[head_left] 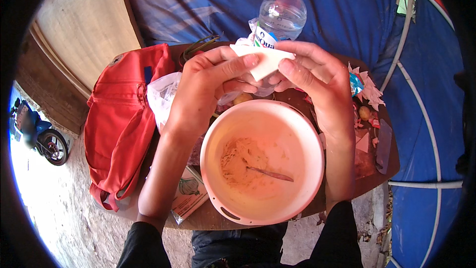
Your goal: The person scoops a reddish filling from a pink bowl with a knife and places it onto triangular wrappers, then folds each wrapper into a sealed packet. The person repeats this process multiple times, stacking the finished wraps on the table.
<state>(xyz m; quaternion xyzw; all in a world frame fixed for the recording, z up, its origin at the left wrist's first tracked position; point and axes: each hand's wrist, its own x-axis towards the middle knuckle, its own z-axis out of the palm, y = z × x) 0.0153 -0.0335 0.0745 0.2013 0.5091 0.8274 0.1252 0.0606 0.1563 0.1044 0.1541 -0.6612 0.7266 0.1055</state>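
Two hands held one white sheet up in the air, by the far rim of a big pale bowl and in front of a water bottle. The left hand pinched the sheet with its thumb on the near side and fingers behind. The right hand pinched the other side of the sheet, with its thumb at the edge. Some fingers were hidden behind the sheet, so I could not tell just how they bent. The sheet looked folded, and one corner pointed down.

The mixing part looked done, or close to it. A lump of tan mix sat on the left side of the bowl, and bits were smeared around it. A handle poked out of the mix, but its other end was covered, so I could not tell if it was a spoon or a fork.

The sheet part seemed to have just begun. No mix showed on the white side that I could see, and the lump was all in the bowl, so using it looked like work left to do. I saw no finished piece on the brown table.
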